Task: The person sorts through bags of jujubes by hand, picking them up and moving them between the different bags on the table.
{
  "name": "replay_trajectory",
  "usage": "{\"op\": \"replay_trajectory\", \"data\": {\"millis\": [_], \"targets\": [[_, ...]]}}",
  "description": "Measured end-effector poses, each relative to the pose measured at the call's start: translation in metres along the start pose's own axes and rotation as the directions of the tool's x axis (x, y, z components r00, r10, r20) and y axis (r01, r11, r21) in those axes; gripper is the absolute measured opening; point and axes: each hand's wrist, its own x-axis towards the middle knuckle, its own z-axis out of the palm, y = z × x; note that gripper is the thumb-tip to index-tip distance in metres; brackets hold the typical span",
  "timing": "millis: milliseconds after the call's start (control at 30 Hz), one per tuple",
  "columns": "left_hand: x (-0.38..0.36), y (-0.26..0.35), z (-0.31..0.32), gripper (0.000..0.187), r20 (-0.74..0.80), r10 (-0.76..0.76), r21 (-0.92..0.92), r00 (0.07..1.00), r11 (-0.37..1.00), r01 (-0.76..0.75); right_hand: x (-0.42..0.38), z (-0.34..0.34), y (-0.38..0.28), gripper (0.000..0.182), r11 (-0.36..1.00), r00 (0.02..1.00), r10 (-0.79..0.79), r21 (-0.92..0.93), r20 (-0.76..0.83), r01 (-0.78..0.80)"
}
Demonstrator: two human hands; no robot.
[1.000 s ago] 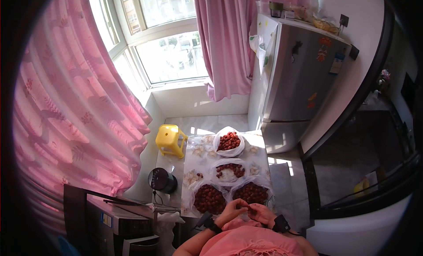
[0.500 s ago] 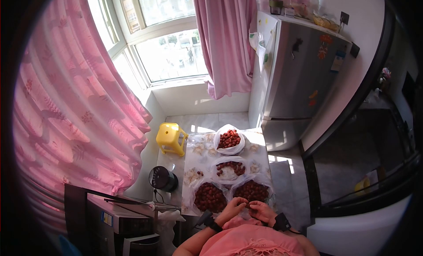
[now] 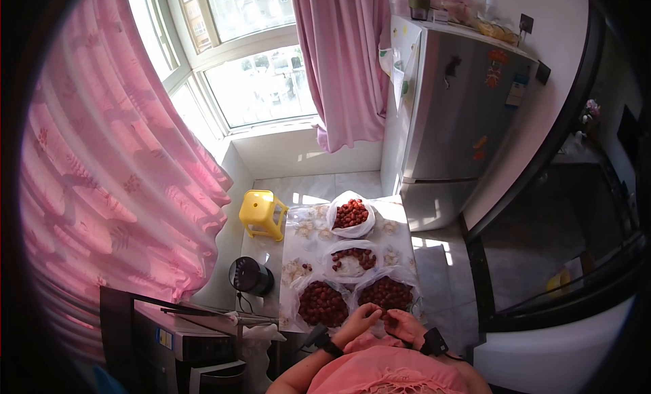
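My left hand (image 3: 365, 319) and my right hand (image 3: 405, 327) meet over the near edge of the table, fingers pinched close together. Whatever lies between the fingertips is too small to make out. Just beyond them is a plastic-lined container of dark red fruits (image 3: 384, 293) that look like red dates. To its left stands a second, similar plastic-lined heap of dark red fruits (image 3: 322, 304). Farther back, a white plastic bag (image 3: 351, 266) holds fewer fruits, with its bottom showing. At the far end, another bag contains brighter red fruits (image 3: 351, 213).
All the bags stand on a table with a flowered cover (image 3: 305, 224); a few loose fruits (image 3: 307, 267) lie at its left. A yellow stool (image 3: 263, 214) and a black round appliance (image 3: 251, 276) are on the left, a grey refrigerator (image 3: 461, 109) on the right.
The hands stay over the same spot, with the fingertips moving slightly. The view has shifted a little; the bags look unchanged.
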Motion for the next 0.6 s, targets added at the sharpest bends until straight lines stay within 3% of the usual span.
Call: {"op": "replay_trajectory", "data": {"millis": [133,267,333,467,533,567,600], "targets": [[-0.002,0.016,0.006,0.027,0.042,0.102,-0.038,0.994,0.994,-0.100,0.002,-0.002,0.001,0.022,0.999,0.999,0.039,0.035,-0.002,-0.039],[-0.002,0.030,0.017,0.027,0.184,0.074,-0.107,0.980,0.993,-0.055,0.001,0.013,-0.003,0.032,0.992,0.995,0.096,0.078,0.039,-0.098],[-0.001,0.025,0.024,0.027,0.294,0.144,-0.253,0.945,0.965,-0.069,-0.011,0.033,-0.012,0.037,0.975,0.977,0.186,0.104,0.099,-0.196],[-0.002,0.027,0.024,0.024,0.301,0.096,-0.289,0.949,0.957,-0.006,-0.002,0.014,-0.006,0.040,0.974,0.979,0.177,0.123,0.105,-0.190],[0.001,0.020,0.019,0.022,0.275,0.062,-0.289,0.960,0.957,0.021,0.000,0.009,-0.006,0.034,0.939,0.933,0.138,0.256,0.332,-0.230],[0.003,0.015,0.015,0.020,0.245,0.029,-0.291,0.969,0.956,0.045,0.004,-0.001,-0.003,0.034,0.939,0.933,0.137,0.258,0.332,-0.229],[0.004,0.012,0.012,0.020,0.247,0.028,-0.290,0.969,0.956,0.046,0.009,-0.012,0.001,0.029,0.970,0.973,0.163,0.151,0.165,-0.188]]}}
